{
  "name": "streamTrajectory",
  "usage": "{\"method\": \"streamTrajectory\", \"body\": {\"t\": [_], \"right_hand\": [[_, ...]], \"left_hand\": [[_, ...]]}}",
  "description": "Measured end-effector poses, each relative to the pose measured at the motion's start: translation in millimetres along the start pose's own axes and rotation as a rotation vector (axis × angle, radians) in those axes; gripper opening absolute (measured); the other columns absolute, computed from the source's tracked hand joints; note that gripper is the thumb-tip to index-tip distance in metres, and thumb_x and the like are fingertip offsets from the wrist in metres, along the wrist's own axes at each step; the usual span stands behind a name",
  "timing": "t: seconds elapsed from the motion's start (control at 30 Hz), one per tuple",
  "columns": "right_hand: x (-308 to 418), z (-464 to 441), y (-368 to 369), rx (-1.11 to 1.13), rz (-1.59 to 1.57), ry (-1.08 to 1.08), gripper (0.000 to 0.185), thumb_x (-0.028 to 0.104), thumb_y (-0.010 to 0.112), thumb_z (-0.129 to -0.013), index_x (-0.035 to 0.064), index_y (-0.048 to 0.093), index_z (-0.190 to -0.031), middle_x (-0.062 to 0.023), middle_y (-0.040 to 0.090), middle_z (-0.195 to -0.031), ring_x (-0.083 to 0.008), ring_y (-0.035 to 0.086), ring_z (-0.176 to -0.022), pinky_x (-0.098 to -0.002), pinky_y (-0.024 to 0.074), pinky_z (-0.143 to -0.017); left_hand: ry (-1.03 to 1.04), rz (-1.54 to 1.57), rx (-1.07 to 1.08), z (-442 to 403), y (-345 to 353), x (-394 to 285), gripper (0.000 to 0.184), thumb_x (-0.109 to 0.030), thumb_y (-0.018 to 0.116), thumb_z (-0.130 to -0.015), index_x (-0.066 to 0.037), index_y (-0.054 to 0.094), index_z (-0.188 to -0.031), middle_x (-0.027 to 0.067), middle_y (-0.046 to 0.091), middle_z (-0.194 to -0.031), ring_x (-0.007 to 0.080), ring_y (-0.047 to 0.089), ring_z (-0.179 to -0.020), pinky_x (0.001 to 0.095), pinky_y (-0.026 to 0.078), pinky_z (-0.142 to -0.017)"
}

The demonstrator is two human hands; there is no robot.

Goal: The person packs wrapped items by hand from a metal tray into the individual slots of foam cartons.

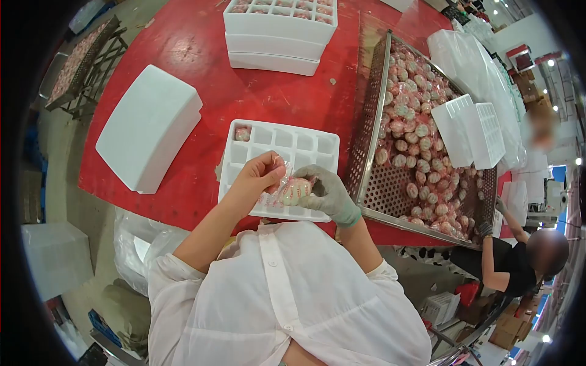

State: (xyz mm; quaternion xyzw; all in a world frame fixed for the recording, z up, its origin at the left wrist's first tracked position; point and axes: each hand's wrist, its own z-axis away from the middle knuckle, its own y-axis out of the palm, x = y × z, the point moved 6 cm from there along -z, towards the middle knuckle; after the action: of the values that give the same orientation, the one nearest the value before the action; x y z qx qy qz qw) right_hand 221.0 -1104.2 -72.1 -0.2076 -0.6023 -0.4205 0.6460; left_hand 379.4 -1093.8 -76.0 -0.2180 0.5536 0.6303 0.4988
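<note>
Over a white compartment tray (237, 163) on the red table, both my hands are at one wrapped ball (296, 191) in clear film with red print. My bare left hand (264, 175) pinches the film at the ball's left side. On its right, my gloved right hand (326, 194) has its fingers closed round the ball. Another wrapped ball (242, 133) sits in the tray's far left compartment. The compartments beside and below it hold nothing; those under my hands are partly hidden.
A perforated metal tray (390, 195) of wrapped balls stands at the right, with white compartment trays (470, 131) lying on it. White foam boxes (146, 128) are at the left, and stacked trays (274, 46) at the back. A co-worker (510, 259) touches the metal tray's right end.
</note>
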Motion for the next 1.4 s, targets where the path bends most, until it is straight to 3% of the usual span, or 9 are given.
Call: {"method": "streamTrajectory", "body": {"t": [0.13,0.33,0.57,0.83,0.97,1.03,1.2,1.27,1.4], "right_hand": [[-3.4,-5.4,12.7,-0.007,0.032,-0.079,0.057,0.013,0.079,-0.069,0.002,0.052,-0.118,-0.004,0.057,-0.104,-0.0126,0.054,-0.097,-0.0281,0.0457,-0.086],[5.3,-7.4,24.8,-0.098,0.111,-0.043,0.052,0.003,0.074,-0.072,0.0015,0.051,-0.118,-0.0061,0.055,-0.108,-0.0133,0.055,-0.097,-0.0268,0.0476,-0.083],[-21.2,-34.4,4.9,-0.353,0.532,-0.227,0.043,0.004,0.075,-0.07,0.0003,0.055,-0.108,-0.0081,0.059,-0.103,-0.0146,0.06,-0.088,-0.0288,0.0511,-0.075],[-13.8,-116.6,4.8,-0.407,0.887,-0.323,0.036,0.012,0.073,-0.074,0.0024,0.057,-0.104,-0.0123,0.056,-0.098,-0.0263,0.06,-0.085,-0.0341,0.0508,-0.071],[-41.0,-161.6,6.3,-0.383,1.021,-0.255,0.037,0.016,0.073,-0.072,0.003,0.056,-0.102,-0.0152,0.056,-0.099,-0.0335,0.059,-0.09,-0.0405,0.0496,-0.075],[-52.7,-181.3,15.9,-0.254,1.447,-0.058,0.036,0.013,0.071,-0.071,0.0029,0.057,-0.102,-0.0155,0.056,-0.1,-0.0331,0.06,-0.092,-0.0404,0.0506,-0.076],[-66.6,-199.4,12.9,-0.098,1.602,0.001,0.02,0.009,0.061,-0.076,0.0022,0.062,-0.095,-0.0183,0.057,-0.103,-0.0329,0.063,-0.091,-0.0411,0.0527,-0.074],[-80.3,-203.1,13.3,-0.032,1.648,-0.149,0.015,0.01,0.059,-0.077,0.002,0.065,-0.088,-0.0201,0.061,-0.102,-0.0324,0.065,-0.089,-0.0407,0.0536,-0.074],[-81.8,-216.7,24.0,-0.117,1.49,0.045,0.027,0.025,0.06,-0.08,0.0057,0.071,-0.096,-0.0201,0.067,-0.097,-0.0324,0.066,-0.091,-0.0423,0.0527,-0.079]], "left_hand": [[0.105,-0.183,-0.056,-10.7,-9.4,11.1,0.011,-0.016,0.059,-0.093,-0.007,0.055,-0.089,-0.0046,0.054,-0.076,0.0016,0.046,-0.061,0.0187,0.037,-0.053],[-0.25,0.321,-0.183,-15.8,-8.9,47.8,0.014,-0.023,0.059,-0.093,-0.01,0.054,-0.093,0.0012,0.061,-0.079,0.0107,0.06,-0.064,0.0247,0.048,-0.055],[-0.032,0.289,-0.613,-19.9,-35.4,74.7,0.014,-0.02,0.048,-0.098,-0.008,0.055,-0.094,0.0009,0.058,-0.088,0.0086,0.056,-0.079,0.0245,0.048,-0.072],[0.034,0.482,-0.665,-46.6,-58.9,69.8,0.028,-0.005,0.046,-0.096,0.0,0.049,-0.123,0.0055,0.061,-0.102,0.0094,0.056,-0.087,0.0218,0.048,-0.082],[-0.082,0.235,-0.604,-49.3,-72.6,72.4,0.039,-0.004,0.052,-0.091,-0.001,0.043,-0.13,0.0058,0.063,-0.102,0.0117,0.059,-0.094,0.0233,0.048,-0.085],[-0.074,0.05,-0.62,-46.6,-93.2,92.4,0.037,-0.006,0.055,-0.089,-0.001,0.047,-0.125,0.006,0.063,-0.102,0.0141,0.06,-0.092,0.0249,0.049,-0.082],[0.429,-1.151,-0.106,-19.7,-50.9,62.9,0.051,-0.006,0.074,-0.07,-0.003,0.054,-0.117,0.0139,0.053,-0.12,0.0329,0.05,-0.111,0.0397,0.044,-0.093],[0.324,-1.199,-0.078,-23.3,-53.3,75.8,0.057,-0.007,0.077,-0.065,-0.003,0.054,-0.118,0.0144,0.049,-0.124,0.035,0.044,-0.116,0.0434,0.039,-0.098],[0.353,-1.271,-0.095,-33.9,-59.3,87.1,0.045,-0.002,0.071,-0.069,-0.002,0.058,-0.112,0.0149,0.055,-0.112,0.037,0.046,-0.11,0.0443,0.04,-0.095]]}}
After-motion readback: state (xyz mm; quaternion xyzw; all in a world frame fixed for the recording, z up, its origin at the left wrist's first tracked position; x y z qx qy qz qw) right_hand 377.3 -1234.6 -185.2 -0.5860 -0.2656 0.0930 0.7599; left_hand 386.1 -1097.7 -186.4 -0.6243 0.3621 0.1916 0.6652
